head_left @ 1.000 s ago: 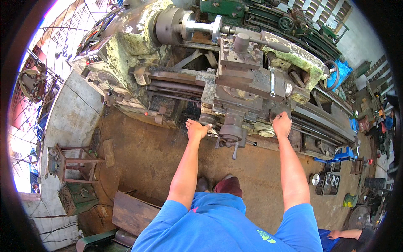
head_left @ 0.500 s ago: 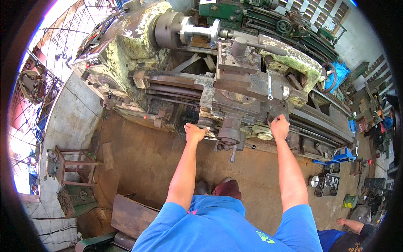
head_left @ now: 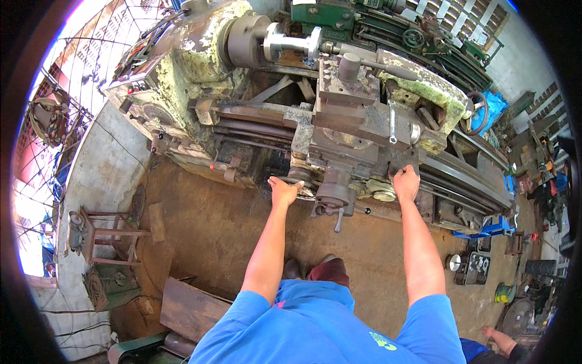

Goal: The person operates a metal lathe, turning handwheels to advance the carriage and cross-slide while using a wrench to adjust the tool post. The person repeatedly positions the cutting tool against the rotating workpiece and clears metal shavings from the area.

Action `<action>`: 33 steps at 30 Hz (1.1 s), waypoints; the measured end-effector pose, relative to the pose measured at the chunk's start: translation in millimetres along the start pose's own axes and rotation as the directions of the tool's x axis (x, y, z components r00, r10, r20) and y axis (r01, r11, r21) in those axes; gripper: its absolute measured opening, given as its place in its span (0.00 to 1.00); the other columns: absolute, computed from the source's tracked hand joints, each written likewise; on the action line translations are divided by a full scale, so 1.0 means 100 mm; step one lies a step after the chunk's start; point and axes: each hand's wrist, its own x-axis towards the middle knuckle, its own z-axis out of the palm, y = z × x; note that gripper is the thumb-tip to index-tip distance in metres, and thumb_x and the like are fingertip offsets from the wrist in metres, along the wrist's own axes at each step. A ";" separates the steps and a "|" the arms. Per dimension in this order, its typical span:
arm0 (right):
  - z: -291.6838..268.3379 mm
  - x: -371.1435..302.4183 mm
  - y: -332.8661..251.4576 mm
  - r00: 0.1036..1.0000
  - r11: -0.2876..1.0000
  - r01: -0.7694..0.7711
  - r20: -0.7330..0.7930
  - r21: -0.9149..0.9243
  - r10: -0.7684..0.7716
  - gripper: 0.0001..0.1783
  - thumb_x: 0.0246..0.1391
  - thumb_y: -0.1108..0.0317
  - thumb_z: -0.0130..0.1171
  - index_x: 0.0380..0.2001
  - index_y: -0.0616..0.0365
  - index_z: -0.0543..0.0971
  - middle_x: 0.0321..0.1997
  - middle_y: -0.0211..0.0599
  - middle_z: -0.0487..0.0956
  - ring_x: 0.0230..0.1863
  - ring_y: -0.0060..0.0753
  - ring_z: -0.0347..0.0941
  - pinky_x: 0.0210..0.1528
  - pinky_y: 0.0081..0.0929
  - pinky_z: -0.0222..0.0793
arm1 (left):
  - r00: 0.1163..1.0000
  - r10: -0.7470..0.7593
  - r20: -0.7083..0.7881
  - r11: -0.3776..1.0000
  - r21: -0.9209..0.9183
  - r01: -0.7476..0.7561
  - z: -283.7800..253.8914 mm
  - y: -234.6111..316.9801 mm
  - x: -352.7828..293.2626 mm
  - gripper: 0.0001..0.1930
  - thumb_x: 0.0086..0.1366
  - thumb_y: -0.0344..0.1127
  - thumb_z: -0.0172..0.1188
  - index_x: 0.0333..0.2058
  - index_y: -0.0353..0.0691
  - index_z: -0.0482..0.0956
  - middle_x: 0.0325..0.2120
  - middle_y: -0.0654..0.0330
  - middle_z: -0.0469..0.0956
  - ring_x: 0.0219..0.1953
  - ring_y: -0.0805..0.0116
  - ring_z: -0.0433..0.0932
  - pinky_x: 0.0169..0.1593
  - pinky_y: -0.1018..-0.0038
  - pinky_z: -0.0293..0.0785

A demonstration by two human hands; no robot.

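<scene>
A worn lathe [head_left: 339, 115] stands before a blue shirt [head_left: 303, 321]. In front of the lathe's right end, a black crate [head_left: 471, 278] holds greyish parts [head_left: 482, 262]. At the lathe's front, a handwheel [head_left: 300, 173] meets the left hand [head_left: 284, 192], thumb and fingers wide; right of it, the right hand [head_left: 407, 183] curls, its grip hidden. The shirt's small green print [head_left: 383, 341] is unreadable.

At centre, the left hand [head_left: 284, 192] touches a handwheel [head_left: 301, 173] on the worn lathe [head_left: 345, 118]. Right of centre, the right hand [head_left: 406, 183] is curled at its carriage [head_left: 339, 156].
</scene>
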 end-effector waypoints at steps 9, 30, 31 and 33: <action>0.10 0.03 0.10 0.997 0.998 0.058 -0.043 -0.002 -0.058 0.09 0.52 0.64 0.56 0.32 0.58 0.78 0.30 0.61 0.80 0.36 0.65 0.78 0.40 0.52 0.73 | 0.961 0.050 -0.271 0.977 -0.188 -0.104 0.26 -0.14 -0.43 0.56 0.52 0.48 0.72 0.67 0.27 0.43 0.63 0.34 0.58 0.66 0.43 0.59 0.67 0.62 0.58; 0.03 0.00 0.02 1.000 1.000 -0.016 -0.007 -0.011 0.016 0.10 0.54 0.63 0.56 0.34 0.58 0.77 0.32 0.58 0.81 0.38 0.62 0.78 0.41 0.51 0.73 | 0.997 -0.045 -0.056 0.993 0.106 0.051 -0.12 0.26 -0.24 0.63 0.50 0.58 0.72 0.61 0.10 0.42 0.50 0.31 0.74 0.53 0.44 0.76 0.56 0.63 0.72; 0.04 0.00 0.04 1.000 1.000 -0.008 -0.002 0.005 0.008 0.10 0.54 0.63 0.56 0.34 0.57 0.77 0.31 0.58 0.81 0.38 0.62 0.78 0.41 0.51 0.73 | 0.997 -0.052 -0.052 0.992 0.109 0.058 -0.13 0.26 -0.25 0.63 0.50 0.58 0.72 0.61 0.10 0.41 0.50 0.31 0.73 0.53 0.44 0.76 0.57 0.63 0.72; 0.07 0.03 0.07 1.000 1.000 -0.001 0.002 0.023 0.001 0.09 0.54 0.63 0.57 0.34 0.57 0.77 0.31 0.58 0.81 0.38 0.62 0.78 0.41 0.51 0.73 | 0.997 -0.069 -0.033 0.991 0.112 0.072 -0.13 0.24 -0.25 0.64 0.51 0.58 0.71 0.62 0.10 0.39 0.51 0.31 0.73 0.54 0.44 0.75 0.57 0.63 0.71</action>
